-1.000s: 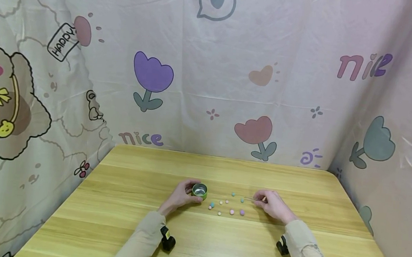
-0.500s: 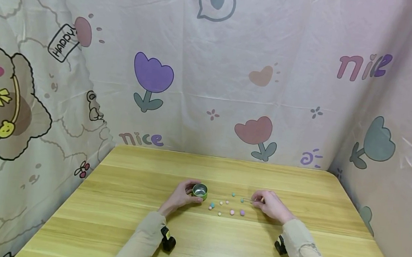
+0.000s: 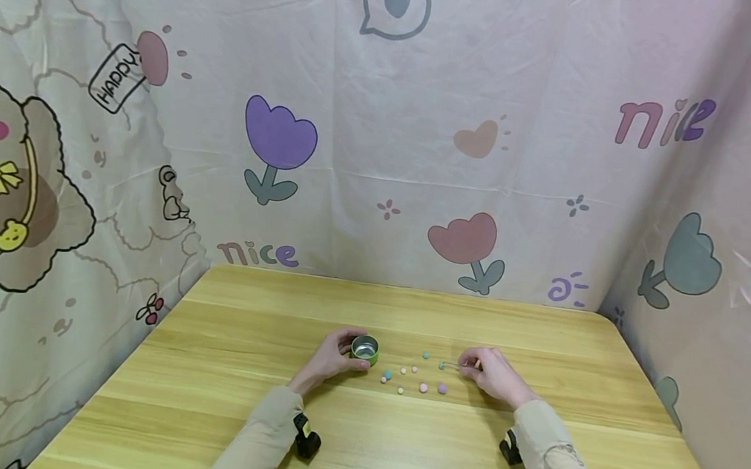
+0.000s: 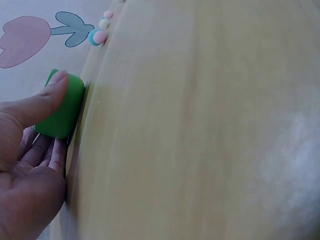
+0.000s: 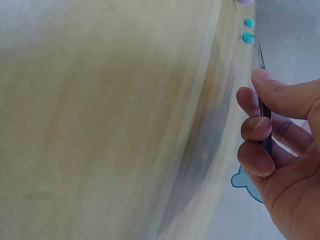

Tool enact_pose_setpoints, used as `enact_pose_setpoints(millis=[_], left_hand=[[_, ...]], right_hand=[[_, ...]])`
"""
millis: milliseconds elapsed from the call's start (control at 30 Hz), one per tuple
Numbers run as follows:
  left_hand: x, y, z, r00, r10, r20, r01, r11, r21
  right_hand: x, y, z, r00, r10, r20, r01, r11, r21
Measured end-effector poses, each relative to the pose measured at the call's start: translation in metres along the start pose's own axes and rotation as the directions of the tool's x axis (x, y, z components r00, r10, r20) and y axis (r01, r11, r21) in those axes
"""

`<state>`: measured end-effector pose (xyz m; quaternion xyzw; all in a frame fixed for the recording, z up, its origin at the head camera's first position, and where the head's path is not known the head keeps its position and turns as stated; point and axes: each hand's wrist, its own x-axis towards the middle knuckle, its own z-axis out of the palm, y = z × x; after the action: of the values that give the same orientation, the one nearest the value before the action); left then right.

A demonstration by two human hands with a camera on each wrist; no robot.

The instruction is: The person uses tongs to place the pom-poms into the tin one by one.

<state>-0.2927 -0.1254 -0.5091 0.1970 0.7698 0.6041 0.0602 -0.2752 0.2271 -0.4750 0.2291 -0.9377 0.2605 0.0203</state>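
1. Right hand (image 3: 495,377) has slid slightly left since a second ago; tweezers' tips now at the teal bead (image 3: 441,365).
2. Table (image 3: 213,406): wooden, carries everything.
3. Left hand (image 3: 331,357) grips green tin (image 3: 364,349), thumb on its side.
4. Right hand pinches tweezers (image 5: 262,85).
5. Other small beads (image 3: 423,387) lie between the hands.

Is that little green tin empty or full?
Empty: the head view shows the tin's bare shiny bottom; the beads lie outside.
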Motion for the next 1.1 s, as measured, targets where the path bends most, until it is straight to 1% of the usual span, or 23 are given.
enact_pose_setpoints(millis=[133, 300, 500, 733, 900, 1100], left_hand=[[0.000, 0.001, 0.000, 1.000, -0.014, -0.007, 0.014, 1.000, 0.009], [-0.001, 0.002, -0.001, 0.999, -0.042, -0.009, 0.042, 0.999, -0.015], [0.000, 0.002, -0.002, 0.999, -0.035, -0.005, 0.035, 0.999, -0.018], [-0.001, 0.003, -0.003, 0.999, -0.033, -0.003, 0.033, 0.999, -0.013], [-0.001, 0.005, -0.001, 0.999, -0.037, -0.017, 0.037, 0.999, -0.003], [-0.003, 0.006, 0.001, 1.000, -0.029, -0.005, 0.029, 1.000, -0.005]], right_hand=[[0.002, -0.001, -0.002, 1.000, 0.014, -0.004, -0.014, 1.000, 0.020], [0.007, -0.004, -0.006, 1.000, -0.004, -0.015, 0.005, 0.999, 0.043], [0.016, -0.013, -0.010, 1.000, -0.021, -0.023, 0.021, 0.999, 0.034], [0.030, -0.027, -0.013, 0.997, -0.070, -0.014, 0.071, 0.997, 0.043], [0.039, -0.038, -0.012, 0.997, -0.082, -0.003, 0.082, 0.995, 0.051], [0.047, -0.049, -0.007, 0.994, -0.107, 0.011, 0.106, 0.992, 0.075]])
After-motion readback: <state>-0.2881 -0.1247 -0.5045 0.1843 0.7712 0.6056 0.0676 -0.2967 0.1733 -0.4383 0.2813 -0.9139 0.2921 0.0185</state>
